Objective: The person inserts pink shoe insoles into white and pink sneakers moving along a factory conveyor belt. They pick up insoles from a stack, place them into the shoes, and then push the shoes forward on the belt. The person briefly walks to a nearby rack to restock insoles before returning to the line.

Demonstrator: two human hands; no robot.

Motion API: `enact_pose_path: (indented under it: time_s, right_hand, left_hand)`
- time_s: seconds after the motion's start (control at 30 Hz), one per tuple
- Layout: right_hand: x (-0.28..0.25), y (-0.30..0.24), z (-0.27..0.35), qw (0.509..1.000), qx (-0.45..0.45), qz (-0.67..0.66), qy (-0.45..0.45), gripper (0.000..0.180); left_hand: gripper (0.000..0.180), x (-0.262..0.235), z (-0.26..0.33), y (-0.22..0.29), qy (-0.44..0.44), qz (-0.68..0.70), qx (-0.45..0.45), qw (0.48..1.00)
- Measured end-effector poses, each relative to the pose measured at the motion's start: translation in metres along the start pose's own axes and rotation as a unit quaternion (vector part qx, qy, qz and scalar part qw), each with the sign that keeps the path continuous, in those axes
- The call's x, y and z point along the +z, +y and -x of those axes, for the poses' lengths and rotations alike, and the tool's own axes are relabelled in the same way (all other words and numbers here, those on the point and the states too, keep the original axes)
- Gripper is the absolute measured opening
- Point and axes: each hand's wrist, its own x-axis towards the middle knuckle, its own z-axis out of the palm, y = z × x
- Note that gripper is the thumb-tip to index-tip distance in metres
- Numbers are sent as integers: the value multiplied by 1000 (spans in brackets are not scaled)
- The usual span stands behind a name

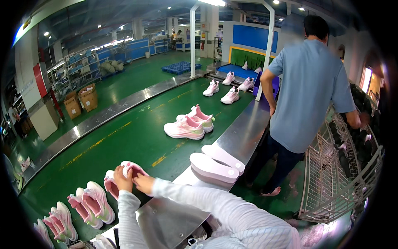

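Note:
At the near edge of the green conveyor belt, both my hands are on a pink and white sneaker point(132, 165). My left hand point(122, 179) has its fingers closed on the shoe's near side. My right hand point(144, 184) reaches to the shoe's opening, with its fingertips partly hidden inside. Another pink sneaker point(109, 184) stands against it on the left, partly behind my left hand. To my right, a pair of pale, thick shoe soles point(213, 168) lies on the metal ledge. Farther up the belt stands a pair of pink sneakers point(184, 128).
More sneaker pairs point(97, 201) line the belt at lower left, and several sneakers point(230, 95) stand near its far end. A person in a blue shirt point(309, 95) stands at right beside a wire rack point(327, 178). Cardboard boxes point(88, 98) sit beyond the metal rail.

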Motion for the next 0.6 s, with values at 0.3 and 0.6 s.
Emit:
enact_pose_path:
  time_s: [0.3, 0.6]
  right_hand:
    - [-121, 92, 110, 982, 31, -157, 96, 28]
    - [-180, 242, 114, 959, 198, 27, 202, 31]
  left_hand:
    - [19, 62, 10, 3, -534, -293, -6, 793]
    - [22, 55, -1, 17, -648, -308, 6, 696]
